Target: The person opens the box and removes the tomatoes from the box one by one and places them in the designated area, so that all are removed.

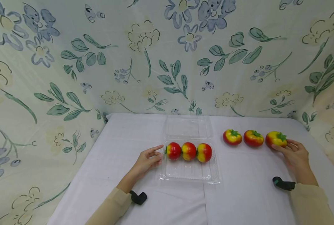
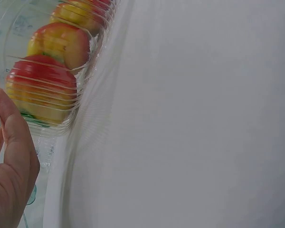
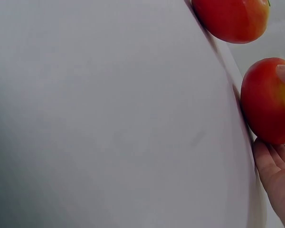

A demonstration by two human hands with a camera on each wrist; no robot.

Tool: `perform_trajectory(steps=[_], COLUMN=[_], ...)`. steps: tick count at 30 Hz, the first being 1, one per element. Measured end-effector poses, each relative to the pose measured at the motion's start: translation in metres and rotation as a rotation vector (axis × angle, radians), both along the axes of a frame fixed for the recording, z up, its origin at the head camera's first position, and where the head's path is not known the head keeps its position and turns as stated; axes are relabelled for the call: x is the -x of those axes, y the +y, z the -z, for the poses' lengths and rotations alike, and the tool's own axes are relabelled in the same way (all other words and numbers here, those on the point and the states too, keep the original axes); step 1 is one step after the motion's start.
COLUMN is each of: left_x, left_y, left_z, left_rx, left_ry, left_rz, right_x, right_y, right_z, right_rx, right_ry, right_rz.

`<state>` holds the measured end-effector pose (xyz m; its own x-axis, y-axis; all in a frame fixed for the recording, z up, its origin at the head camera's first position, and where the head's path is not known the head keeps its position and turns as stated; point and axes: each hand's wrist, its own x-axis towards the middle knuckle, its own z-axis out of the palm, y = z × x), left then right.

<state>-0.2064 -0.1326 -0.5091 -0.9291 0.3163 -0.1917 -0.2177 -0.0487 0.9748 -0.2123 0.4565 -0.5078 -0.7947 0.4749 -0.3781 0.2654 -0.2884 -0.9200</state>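
A clear plastic clamshell box (image 1: pixel 187 175) lies with its lid (image 1: pixel 187 126) folded back behind it. Inside, a row of tomato-like fruits, red and yellow, holds a left one (image 1: pixel 173 151), a middle one (image 1: pixel 188 151) and a right one (image 1: pixel 204 152). At the box's left edge my left hand (image 1: pixel 146 162) has its index finger stretched out by the rim; in the left wrist view its fingertips are at the box wall. My right hand (image 1: pixel 296 156) holds the rightmost loose tomato (image 1: pixel 275 139) between thumb and fingers, with the tomato low at the table.
Two more red-and-yellow tomatoes, one at the left (image 1: pixel 232 137) and one in the middle (image 1: pixel 253 138), sit in line with the held one. A white cloth covers the table (image 1: pixel 127 134). A floral curtain (image 1: pixel 167 56) hangs behind and at both sides.
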Motion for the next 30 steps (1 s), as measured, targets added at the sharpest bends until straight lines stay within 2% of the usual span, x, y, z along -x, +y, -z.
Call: perform_trajectory(steps=[19, 24, 30], left_x=[-0.0001, -0.0003, -0.0009], left_y=[0.0002, 0.0003, 0.0005], left_z=[-0.0003, 0.0000, -0.0009], left_rx=[0.003, 0.008, 0.014], left_ry=[-0.006, -0.001, -0.007], left_rz=[-0.006, -0.004, -0.009], right_x=[-0.0020, -0.0012, -0.0042], right_y=[0.0010, 0.0058, 0.0092], right_z=[-0.0012, 0.0037, 0.0037], right_rx=[0.013, -0.022, -0.115], right_ry=[-0.004, -0.023, -0.057], right_rz=[0.020, 0.020, -0.007])
